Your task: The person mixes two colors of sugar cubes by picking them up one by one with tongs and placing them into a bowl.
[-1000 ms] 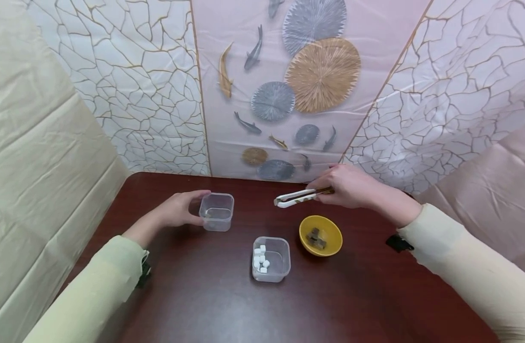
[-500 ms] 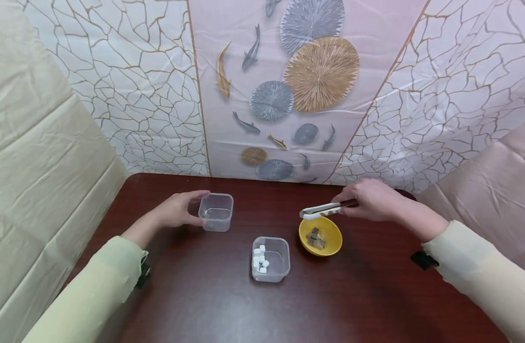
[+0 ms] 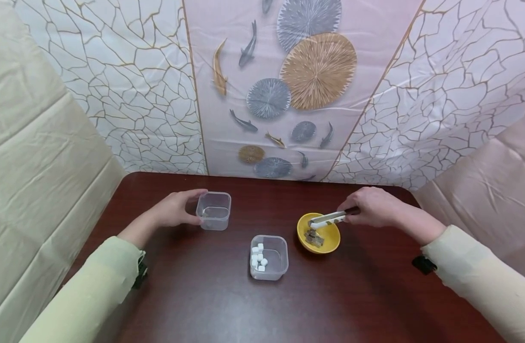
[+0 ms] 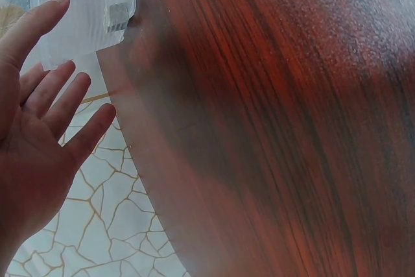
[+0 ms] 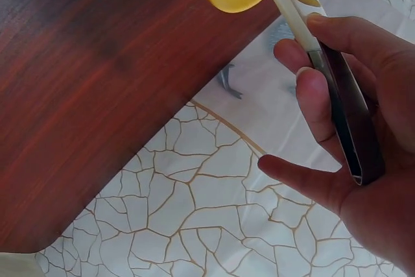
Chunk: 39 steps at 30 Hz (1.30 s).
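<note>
My left hand [image 3: 174, 209] holds a clear plastic container [image 3: 219, 221] at its left side, thumb at the near side and a finger at the back. In the left wrist view, small greyish-brown squares [image 4: 118, 12] show through the container's bottom. My right hand [image 3: 373, 207] grips a pair of tongs [image 3: 328, 220] with white arms and a dark handle. Their tips reach down into a yellow bowl [image 3: 302, 243], at the small brown pieces [image 3: 314, 238] there. Whether the tips pinch a piece cannot be told. In the right wrist view, thumb and fingers squeeze the tongs [image 5: 343, 105].
A second clear container [image 3: 277, 275] with several white cubes [image 3: 258, 257] stands left of the bowl on the dark red-brown table [image 3: 228, 305]. Patterned cloth [image 3: 159, 95] hangs behind the table's far edge, with plain cloth along both sides.
My right hand has moved right and nearer, lowering the tongs from behind the yellow bowl down into it. The left hand stays on its container, and the head view shifts slightly.
</note>
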{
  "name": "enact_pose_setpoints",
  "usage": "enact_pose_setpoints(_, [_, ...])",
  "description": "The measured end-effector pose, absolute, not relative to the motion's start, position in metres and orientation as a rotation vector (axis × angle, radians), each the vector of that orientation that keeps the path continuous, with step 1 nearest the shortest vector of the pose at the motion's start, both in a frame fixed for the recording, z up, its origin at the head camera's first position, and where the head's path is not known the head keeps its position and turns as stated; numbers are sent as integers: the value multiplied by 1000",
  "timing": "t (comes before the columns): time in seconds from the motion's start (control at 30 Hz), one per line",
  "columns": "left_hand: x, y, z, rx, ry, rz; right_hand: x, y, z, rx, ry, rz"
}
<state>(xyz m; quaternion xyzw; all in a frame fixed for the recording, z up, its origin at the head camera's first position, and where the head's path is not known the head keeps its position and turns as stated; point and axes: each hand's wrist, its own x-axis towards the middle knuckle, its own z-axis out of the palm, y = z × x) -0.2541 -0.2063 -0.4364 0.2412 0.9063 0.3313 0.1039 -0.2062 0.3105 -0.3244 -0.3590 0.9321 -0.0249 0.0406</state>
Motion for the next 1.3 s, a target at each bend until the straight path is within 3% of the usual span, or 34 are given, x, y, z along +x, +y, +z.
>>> enact_pose_setpoints(0.47, [-255,-206,-437,731,2676,979,-208,308,-322,-1018,2798,-93])
enact_pose_setpoints(0.67, [-255,-205,-437,740,2673,981,-216,298,-316,-1111,2845,-199])
enact_pose_setpoints(1.3, [-255,-207,-437,718,2655,984,-268,189,-307,-1318,2767,-249])
